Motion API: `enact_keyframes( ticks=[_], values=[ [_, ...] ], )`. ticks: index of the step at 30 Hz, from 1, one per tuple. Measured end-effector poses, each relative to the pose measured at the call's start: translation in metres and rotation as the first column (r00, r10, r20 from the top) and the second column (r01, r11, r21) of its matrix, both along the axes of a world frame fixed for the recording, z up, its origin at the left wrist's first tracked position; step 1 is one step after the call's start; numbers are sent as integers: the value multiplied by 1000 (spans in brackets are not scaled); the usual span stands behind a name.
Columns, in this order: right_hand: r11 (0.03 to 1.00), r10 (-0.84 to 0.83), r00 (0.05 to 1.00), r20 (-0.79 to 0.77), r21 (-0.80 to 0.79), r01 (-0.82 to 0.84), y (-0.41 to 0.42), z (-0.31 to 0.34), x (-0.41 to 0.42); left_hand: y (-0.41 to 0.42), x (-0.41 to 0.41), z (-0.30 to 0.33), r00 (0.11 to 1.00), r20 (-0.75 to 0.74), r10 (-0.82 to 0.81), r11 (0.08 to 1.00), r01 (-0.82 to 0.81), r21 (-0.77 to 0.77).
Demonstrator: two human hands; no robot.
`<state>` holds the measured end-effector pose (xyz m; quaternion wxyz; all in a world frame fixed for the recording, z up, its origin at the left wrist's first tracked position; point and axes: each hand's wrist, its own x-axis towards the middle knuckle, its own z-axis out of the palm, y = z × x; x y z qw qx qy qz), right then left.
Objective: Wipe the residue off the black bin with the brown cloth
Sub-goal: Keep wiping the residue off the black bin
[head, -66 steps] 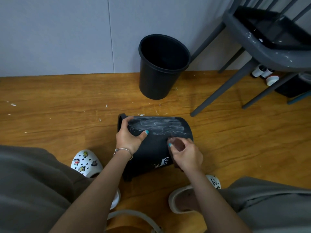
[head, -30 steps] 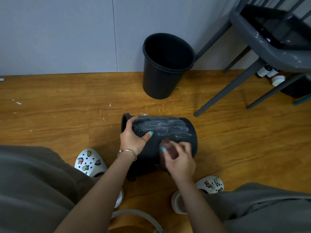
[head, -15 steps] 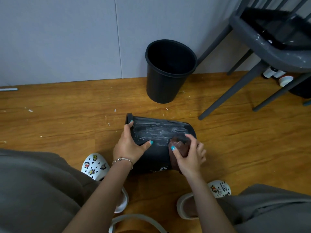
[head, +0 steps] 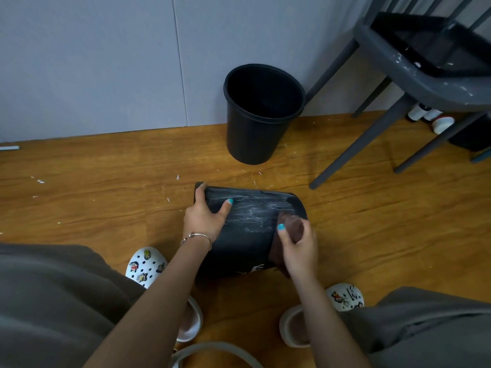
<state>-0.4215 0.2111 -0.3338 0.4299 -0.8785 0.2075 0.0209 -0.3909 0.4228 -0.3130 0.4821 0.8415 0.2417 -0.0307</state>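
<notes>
Since half a second ago your right hand [head: 299, 245] has slid the brown cloth [head: 291, 228] a little further toward the base end of the black bin [head: 247, 240]; your left hand [head: 206, 217] has not shifted from the rim end.

The black bin lies on its side on the wooden floor [head: 106, 181], just in front of your white clogs [head: 144, 265], with its long axis running left to right: mouth to your left, base to your right. Your left hand's fingers curl over the rim and the thumb presses flat on the wall, pinning the bin. Your right hand's fingers are bunched around the cloth, thumb on its near side, pressing it to the upper wall near the base.

The white residue [head: 252, 211] smears across the top of the bin, lying to the left of the cloth, between your two hands. Your right hand is the nearer one, so the next stroke probably wants to run leftward along the bin's length, back toward your left thumb.

A second upright bin [head: 261, 115] stands beyond the black bin, against the wall, with a grey chair [head: 414, 75] further right.
</notes>
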Motion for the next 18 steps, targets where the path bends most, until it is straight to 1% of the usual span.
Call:
enact_keyframes(
  ticks=[1,2,3,5,7,9,10,11,12,13,14,15,16,17,18],
  values=[
    [978,-59,998,-24,201,63,-7,11,6,0,1,0,1000,-8,-1,1000,2,17],
    [928,-120,992,-37,350,125,-12,23,12,0,3,0,1000,-19,-3,1000,4,26],
    [885,-173,984,-36,434,171,-16,32,16,0,4,0,1000,-28,-2,1000,3,30],
    [810,-249,966,-69,532,247,-24,37,23,0,8,2,999,-41,-2,999,4,33],
    [709,-320,930,-183,605,363,-27,36,28,1,9,3,999,-49,-7,999,8,37],
    [592,-349,895,-277,675,440,-28,36,27,0,8,3,999,-49,-2,999,4,41],
    [530,-358,881,-307,711,463,-30,35,24,0,8,3,999,-50,0,999,2,41],
    [488,-357,878,-320,737,467,-30,35,21,-1,7,4,999,-51,-1,999,3,41],
    [487,-348,883,-316,744,458,-33,33,19,-1,7,4,999,-51,-2,999,4,40],
    [514,-346,891,-293,736,441,-35,32,18,-1,7,4,999,-52,-2,999,4,41],
    [574,-337,907,-251,709,410,-38,33,17,-1,7,5,999,-53,-2,999,4,43],
    [654,-334,919,-210,650,387,-40,36,16,-1,8,6,999,-54,-3,999,6,45],
    [748,-325,931,-165,558,360,-43,39,17,-1,8,6,998,-57,-4,999,6,44],
    [841,-308,945,-113,431,326,-47,41,18,-1,8,7,998,-59,-6,999,8,42],
    [908,-282,957,-59,305,287,-50,41,19,-1,8,7,998,-60,-7,999,9,40]
  ],
)
